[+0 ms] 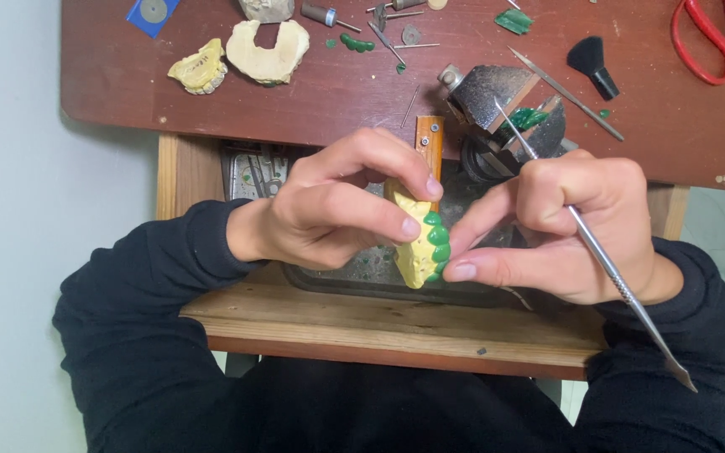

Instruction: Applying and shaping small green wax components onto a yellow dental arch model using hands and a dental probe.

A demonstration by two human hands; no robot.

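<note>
Step in hand, by look: shaping green wax teeth (436, 243) on yellow dental cast (413, 243). Left hand (329, 210) pinches cast over wooden drawer (379, 315). Right hand (572, 231) grips metal carver (597, 252), fingertip steadying wax. Next likely calls for rotating carver tip onto wax.

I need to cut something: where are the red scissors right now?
In the head view the red scissors lie at the far right corner of the dark wooden bench, right of the small black brush.
</note>
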